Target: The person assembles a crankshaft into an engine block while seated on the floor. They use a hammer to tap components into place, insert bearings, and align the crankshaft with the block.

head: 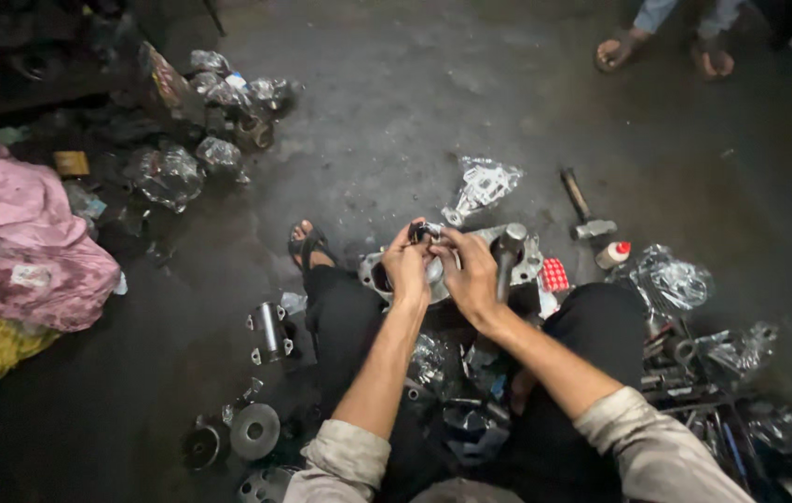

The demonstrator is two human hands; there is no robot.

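While both my hands meet over the grey metal housing (522, 265) between my knees, left hand (406, 265) and right hand (471, 275) pinch a small dark part (426, 230) with fingertips pressed together.

Two hands (441, 265); one hammer (584, 210); one white bottle (612, 253); two sandalled feet (664, 51) of bystander.

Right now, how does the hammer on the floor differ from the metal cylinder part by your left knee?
The hammer lies beyond the hands, on the right; the metal cylinder part lies nearer, on the left. The hammer is long and slim, with a handle and a small head; the cylinder part is short and stout, with flange lugs at both ends. Both rest untouched on the dark floor.
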